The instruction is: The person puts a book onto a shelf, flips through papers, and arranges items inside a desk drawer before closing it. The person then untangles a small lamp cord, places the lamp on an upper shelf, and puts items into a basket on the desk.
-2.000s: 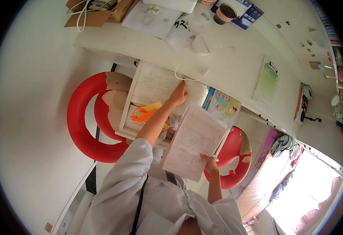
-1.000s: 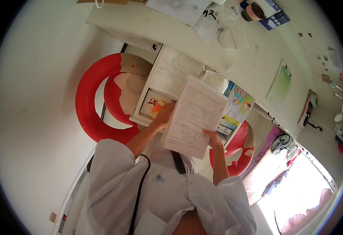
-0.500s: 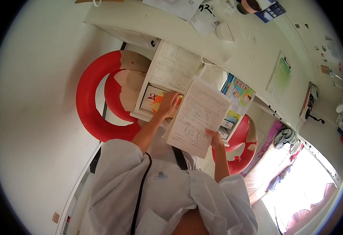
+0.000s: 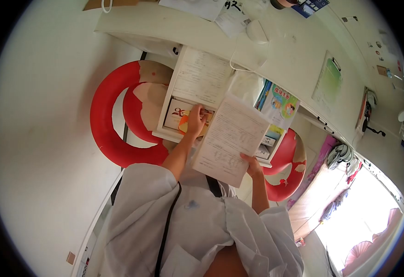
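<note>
Right hand (image 4: 252,166) is clamping the paper stack (image 4: 232,138) at its five o'clock edge, over the open drawer (image 4: 166,135)! At ten o'clock, the left hand (image 4: 196,121) is reaching beside the orange item (image 4: 182,123), its grip unclear.

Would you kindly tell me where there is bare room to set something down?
The desktop is bare between the white corded object and the green clipboard, and again between the loose papers and its left front edge. The open drawer under the left hand is crowded with written sheets and booklets.
</note>
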`<state>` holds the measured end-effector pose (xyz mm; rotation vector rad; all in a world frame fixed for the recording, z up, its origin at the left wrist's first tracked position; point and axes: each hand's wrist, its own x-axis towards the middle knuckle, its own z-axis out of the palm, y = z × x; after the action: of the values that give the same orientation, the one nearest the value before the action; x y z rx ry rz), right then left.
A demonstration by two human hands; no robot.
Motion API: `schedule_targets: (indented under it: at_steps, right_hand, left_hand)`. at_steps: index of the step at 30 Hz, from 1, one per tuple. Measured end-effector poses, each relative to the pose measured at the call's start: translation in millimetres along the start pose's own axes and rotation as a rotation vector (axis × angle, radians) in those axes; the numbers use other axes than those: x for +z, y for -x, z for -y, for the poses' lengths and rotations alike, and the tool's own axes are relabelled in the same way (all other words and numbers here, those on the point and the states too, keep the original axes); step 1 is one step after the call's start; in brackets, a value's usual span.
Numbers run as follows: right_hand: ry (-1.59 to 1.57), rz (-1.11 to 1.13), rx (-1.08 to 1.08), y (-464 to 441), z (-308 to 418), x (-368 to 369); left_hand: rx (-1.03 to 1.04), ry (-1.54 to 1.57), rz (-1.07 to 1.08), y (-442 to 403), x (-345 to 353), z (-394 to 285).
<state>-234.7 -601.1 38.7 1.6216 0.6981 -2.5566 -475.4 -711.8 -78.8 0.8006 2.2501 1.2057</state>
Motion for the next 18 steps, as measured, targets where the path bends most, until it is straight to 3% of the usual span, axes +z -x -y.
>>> schedule_targets:
  at_steps: [3, 5, 12, 14, 18]
  right_hand:
    - [0.026, 0.027, 0.010, -0.6, -0.7, -0.5]
    - [0.046, 0.022, 0.018, -1.3, -0.6, 0.5]
    - [0.043, 0.051, -0.005, -4.0, 1.6, 5.0]
    - [0.038, 0.065, -0.015, -4.2, 3.0, 5.4]
    - [0.038, 0.071, 0.019, -4.8, 4.1, 3.7]
  left_hand:
    - [-0.096, 0.146, -0.164, -5.0, -1.8, -10.6]
    - [-0.374, 0.429, -0.345, -13.0, -6.8, -21.0]
    - [-0.509, 0.402, -0.344, -25.3, -18.3, -33.9]
    - [-0.495, 0.618, -0.334, -31.5, -20.8, -20.5]
    - [-0.467, 0.757, -0.327, -35.9, -28.0, -28.3]
